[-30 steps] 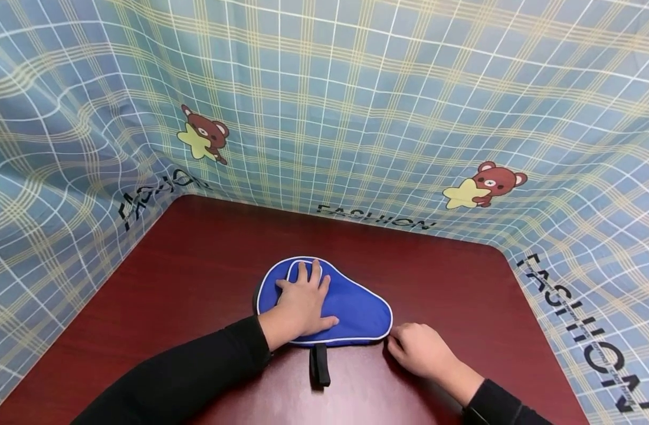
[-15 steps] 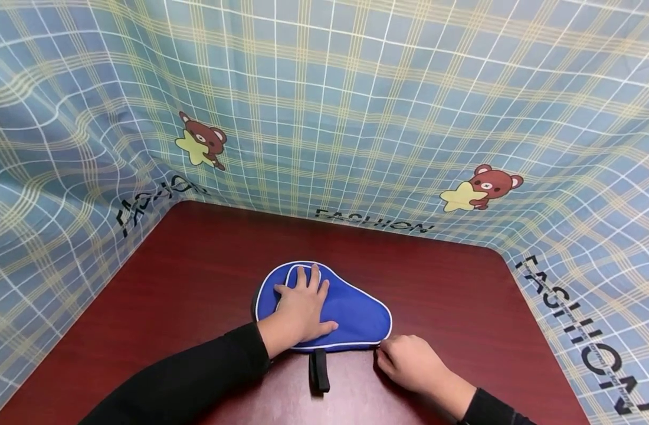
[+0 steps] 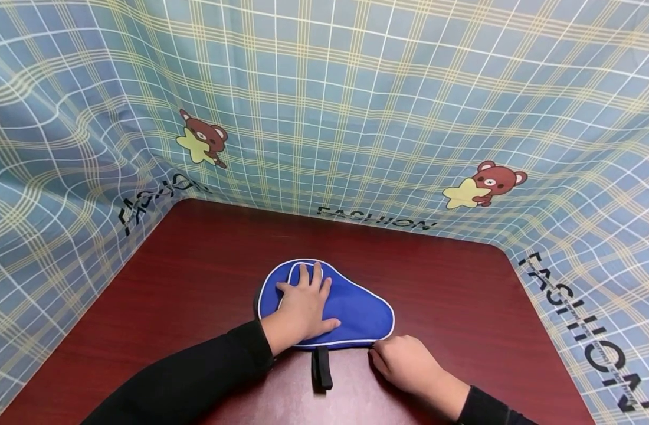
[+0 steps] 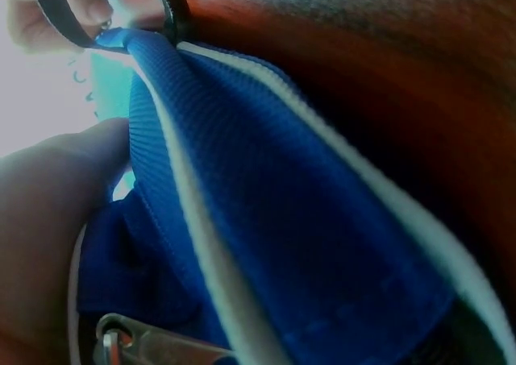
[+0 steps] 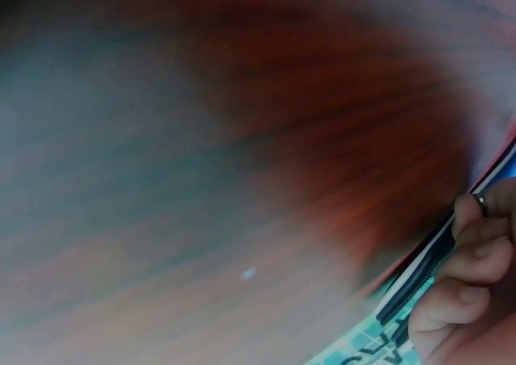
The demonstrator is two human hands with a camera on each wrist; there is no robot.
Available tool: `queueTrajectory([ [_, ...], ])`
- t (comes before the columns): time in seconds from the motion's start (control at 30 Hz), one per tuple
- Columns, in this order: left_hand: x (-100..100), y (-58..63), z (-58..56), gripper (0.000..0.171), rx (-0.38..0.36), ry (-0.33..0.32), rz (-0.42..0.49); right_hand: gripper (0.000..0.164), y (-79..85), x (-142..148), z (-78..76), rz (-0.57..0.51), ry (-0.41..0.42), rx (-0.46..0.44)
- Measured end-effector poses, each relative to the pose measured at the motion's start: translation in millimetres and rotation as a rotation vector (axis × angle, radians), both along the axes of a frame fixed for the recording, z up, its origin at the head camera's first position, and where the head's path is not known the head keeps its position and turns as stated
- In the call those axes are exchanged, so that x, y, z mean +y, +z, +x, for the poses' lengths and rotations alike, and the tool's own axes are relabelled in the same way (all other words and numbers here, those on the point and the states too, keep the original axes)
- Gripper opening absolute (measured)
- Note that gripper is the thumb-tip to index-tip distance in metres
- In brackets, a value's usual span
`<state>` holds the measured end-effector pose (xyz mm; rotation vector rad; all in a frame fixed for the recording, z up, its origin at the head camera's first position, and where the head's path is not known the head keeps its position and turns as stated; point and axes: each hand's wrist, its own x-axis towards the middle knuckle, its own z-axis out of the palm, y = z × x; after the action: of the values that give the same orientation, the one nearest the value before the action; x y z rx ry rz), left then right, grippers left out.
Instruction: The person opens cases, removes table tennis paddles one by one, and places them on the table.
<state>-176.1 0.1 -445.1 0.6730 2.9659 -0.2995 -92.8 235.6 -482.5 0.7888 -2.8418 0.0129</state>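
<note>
A blue paddle-shaped table tennis bat case (image 3: 356,310) with white piping lies flat on the table, its narrow end pointing right. Spread across its wide part, my left hand (image 3: 302,307) presses on the case with straight fingers. My right hand (image 3: 409,363) is at the near edge by the narrow end, fingers curled. In the right wrist view its fingers (image 5: 476,260) pinch a small metal zipper pull (image 5: 481,204) beside the dark zipper (image 5: 415,288). Another metal zipper pull (image 4: 161,347) shows low in the left wrist view. The left palm hides part of the case.
A black strap loop (image 3: 321,369) sticks out from the case's near side onto the dark red table (image 3: 213,254). Checked cloth (image 3: 324,118) with bear prints hangs behind and along both sides of the table.
My right hand has slid left along the near edge of the case, away from the narrow tip, with its fingers curled. My left hand stays spread on the case.
</note>
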Motion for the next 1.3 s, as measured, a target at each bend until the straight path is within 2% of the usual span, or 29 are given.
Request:
queueTrajectory([
  [0.27, 0, -0.3, -0.1, 0.098, -0.011, 0.006, 0.016, 0.039, 1.7, -1, 2.0, 0.014, -0.011, 0.012],
  [0.4, -1, -2.8, -0.7, 0.097, -0.012, 0.004, 0.031, 0.040, 5.6, 5, -5.5, -0.047, 0.020, 0.110],
  [0.43, -2, -2.9, -0.9, 0.097, -0.011, 0.003, 0.034, 0.037, 7.6, 6, -9.5, -0.075, 0.030, 0.143],
  [0.53, -3, -2.6, -1.4, 0.097, -0.012, 0.002, 0.038, 0.016, 14.0, 9, -24.0, -0.155, 0.054, 0.194],
  [0.57, -3, -2.5, -1.9, 0.097, -0.015, 0.002, 0.040, 0.021, 15.0, 10, -28.6, -0.171, 0.057, 0.177],
  [0.67, -5, -2.1, -2.9, 0.096, -0.020, -0.007, 0.041, 0.059, 14.9, 11, -35.7, -0.169, 0.050, 0.051],
  [0.7, -5, -1.9, -3.3, 0.096, -0.019, -0.014, 0.041, 0.065, 13.7, 12, -35.8, -0.159, 0.042, 0.006],
  [0.77, -5, -2.6, -5.4, 0.096, -0.008, -0.040, 0.036, 0.069, 11.3, 13, -33.8, -0.137, 0.017, -0.076],
  [0.87, -4, -3.3, -9.5, 0.096, 0.027, -0.101, 0.017, 0.071, 10.4, 14, -26.8, -0.119, -0.032, -0.119],
  [1.0, -2, -1.9, -16.5, 0.095, 0.041, -0.172, -0.021, 0.071, 14.1, 13, -16.6, -0.112, -0.066, -0.095],
  [1.3, -3, 8.0, -31.4, 0.087, -0.076, -0.278, -0.045, 0.064, 17.5, -4, 7.0, -0.028, -0.084, 0.010],
])
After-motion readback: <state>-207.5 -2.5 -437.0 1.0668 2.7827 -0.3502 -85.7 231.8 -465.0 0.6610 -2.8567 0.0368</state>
